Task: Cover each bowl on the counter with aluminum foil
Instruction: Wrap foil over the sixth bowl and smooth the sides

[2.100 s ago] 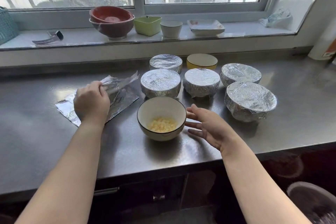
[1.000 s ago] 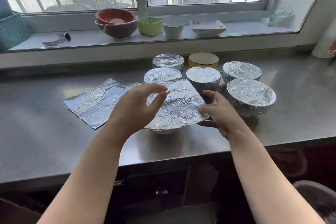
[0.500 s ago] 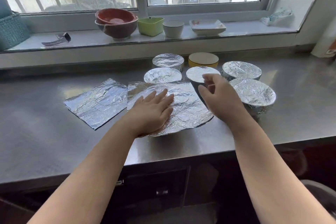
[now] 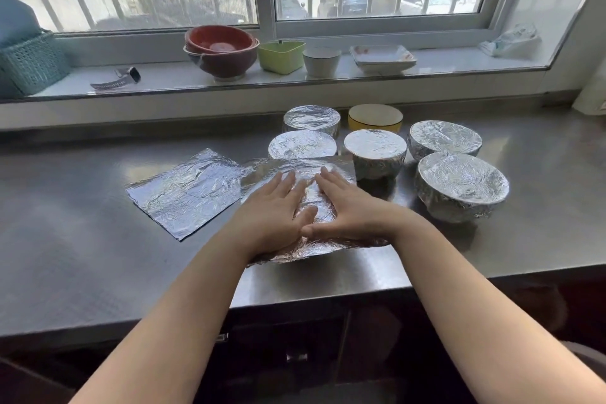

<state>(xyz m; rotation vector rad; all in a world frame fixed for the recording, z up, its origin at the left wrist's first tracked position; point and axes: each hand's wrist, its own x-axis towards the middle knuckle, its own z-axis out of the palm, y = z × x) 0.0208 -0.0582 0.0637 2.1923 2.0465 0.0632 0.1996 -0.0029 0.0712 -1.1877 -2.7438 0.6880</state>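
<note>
A crinkled foil sheet (image 4: 278, 174) lies draped over the near bowl, which is hidden beneath it. My left hand (image 4: 272, 210) and my right hand (image 4: 344, 210) press flat on the sheet side by side, fingers straight, thumbs touching. A second foil sheet (image 4: 187, 190) lies flat on the steel counter (image 4: 82, 239) to the left. Behind stand several foil-covered bowls, among them one (image 4: 373, 147) just beyond my right hand and a large one (image 4: 462, 184) at the right. A yellow bowl (image 4: 375, 116) at the back has no foil on it.
On the windowsill stand stacked red bowls (image 4: 221, 47), a green container (image 4: 280, 54), a white cup (image 4: 321, 59) and a square dish (image 4: 382, 56). A teal basket (image 4: 29, 62) is at far left. The counter's front edge runs just below my forearms.
My left hand lifted one foil sheet from the pile and laid it over the bowl of yellow food. My right hand came from the sheet's right edge onto its top; both palms now press down.
</note>
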